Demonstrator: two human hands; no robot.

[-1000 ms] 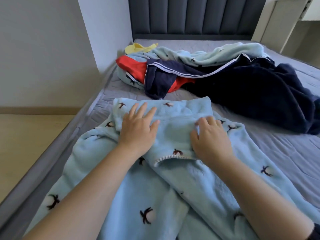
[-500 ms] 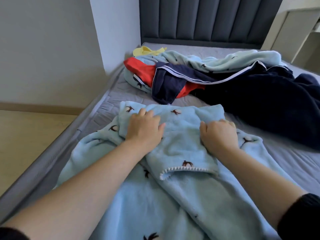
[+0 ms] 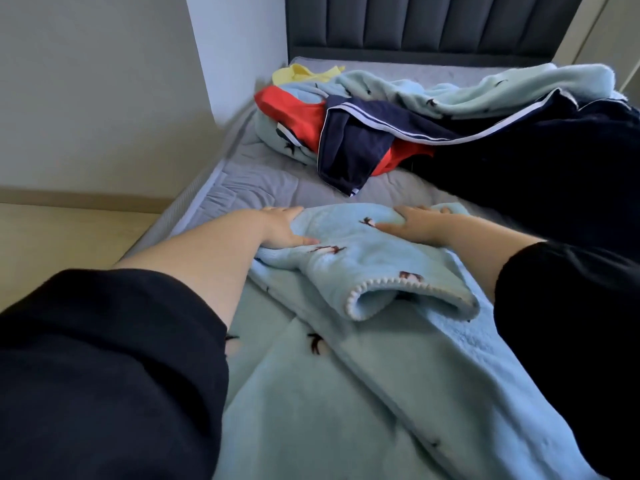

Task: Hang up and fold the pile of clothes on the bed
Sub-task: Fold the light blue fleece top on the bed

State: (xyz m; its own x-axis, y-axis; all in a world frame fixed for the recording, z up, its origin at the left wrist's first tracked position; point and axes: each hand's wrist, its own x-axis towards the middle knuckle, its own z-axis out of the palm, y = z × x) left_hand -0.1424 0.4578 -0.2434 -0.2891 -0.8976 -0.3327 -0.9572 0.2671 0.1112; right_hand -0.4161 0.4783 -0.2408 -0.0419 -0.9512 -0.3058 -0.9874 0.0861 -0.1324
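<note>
**Both hands down on the blue fleece, pile waiting behind**

From where I stand, the person leans over the grey bed [image 3: 256, 181] with both arms stretched forward, black sleeves [image 3: 104, 375] pushed up the forearms. Under the hands lies a light-blue fleece garment [image 3: 346, 393] printed with small dark figures; it is spread along the near part of the mattress and runs out of view at the bottom. One part of it is doubled back on top, and its scalloped cuff [image 3: 408, 296] gapes open toward the person.

The left hand [image 3: 280, 226] rests on the left end of that folded part. Its fingers lie close together and fairly straight along the far edge, and the thumb is spread wide onto the fleece. The right hand [image 3: 419, 225] mirrors it on the right end — thumb stretched inward, fingers side by side over the far edge. Whether any fingertips tuck under the fabric I cannot tell.

Beyond the hands, apart from the garment, the pile of clothes [image 3: 381, 129] sits toward the dark padded headboard [image 3: 433, 26]. It holds a yellow piece [image 3: 304, 72], a red garment [image 3: 294, 114], a navy one with white piping [image 3: 349, 150], another pale-blue fleece [image 3: 485, 88], and a big dark navy fleece [image 3: 536, 174] sprawling to the right. A pale floor [image 3: 52, 244] shows to the left of the bed.
</note>
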